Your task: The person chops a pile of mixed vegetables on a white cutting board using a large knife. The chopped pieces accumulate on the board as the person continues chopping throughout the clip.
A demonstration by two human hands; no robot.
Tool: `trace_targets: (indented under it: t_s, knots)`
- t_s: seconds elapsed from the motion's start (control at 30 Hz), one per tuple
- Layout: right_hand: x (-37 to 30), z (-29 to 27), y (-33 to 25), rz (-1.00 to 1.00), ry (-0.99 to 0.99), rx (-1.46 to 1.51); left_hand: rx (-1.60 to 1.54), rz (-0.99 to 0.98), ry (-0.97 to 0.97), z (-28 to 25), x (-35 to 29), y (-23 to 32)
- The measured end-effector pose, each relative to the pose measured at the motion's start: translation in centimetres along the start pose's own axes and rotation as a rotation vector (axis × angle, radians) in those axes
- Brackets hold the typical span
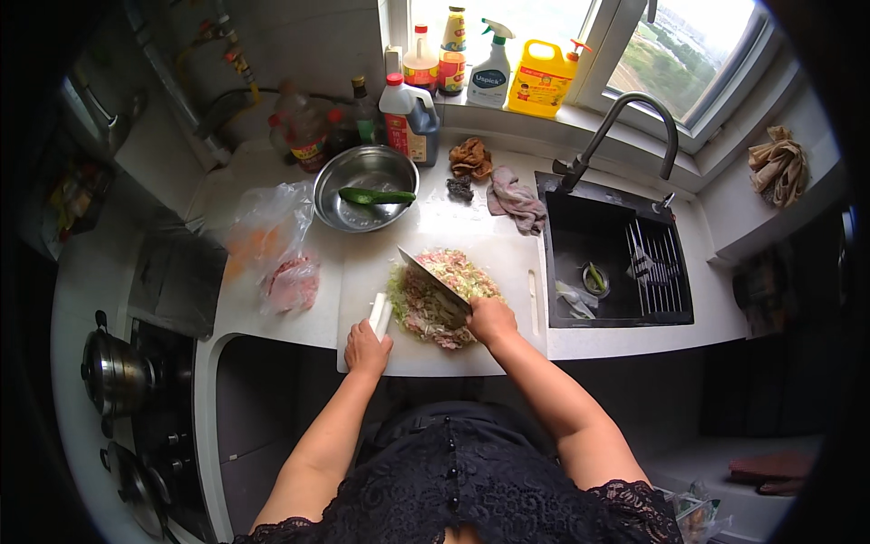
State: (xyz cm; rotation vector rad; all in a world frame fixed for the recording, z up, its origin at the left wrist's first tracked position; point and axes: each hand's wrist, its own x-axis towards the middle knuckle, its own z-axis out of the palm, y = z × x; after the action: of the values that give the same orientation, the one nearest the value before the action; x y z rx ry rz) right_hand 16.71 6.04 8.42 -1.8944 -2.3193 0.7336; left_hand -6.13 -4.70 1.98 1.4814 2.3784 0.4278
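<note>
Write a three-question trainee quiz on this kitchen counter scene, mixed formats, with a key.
1. True or false: the right hand grips a broad steel cleaver over the pile of minced pink meat and green vegetables.
2. What lies inside the round steel bowl? A) a long green vegetable B) a red tomato C) eggs
3. Fill in: the left hand holds a pale ____ stalk on the white rectangular cutting board.

Key: 1 true; 2 A, the long green vegetable; 3 white.
</note>
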Motion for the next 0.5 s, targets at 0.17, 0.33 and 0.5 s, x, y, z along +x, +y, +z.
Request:
trace_targets:
  t_s: [0.17, 0.33, 0.5]
  knots:
    - [-0.6, -1.5, -0.4, 0.007, -0.022, 0.019, -0.085, 0.135, 0.066, 0.0, 0.0, 0.7]
    - [-0.7, 0.6, -0.6, 0.016, -0.074, 0.020, -0.132, 0.231, 0.091, -0.8, 0.4, 3.1]
    - [-0.7, -0.2, -1.6, -0.010, -0.100, 0.001, -0.117, 0.265, 0.131, -0.9, 0.0, 2.6]
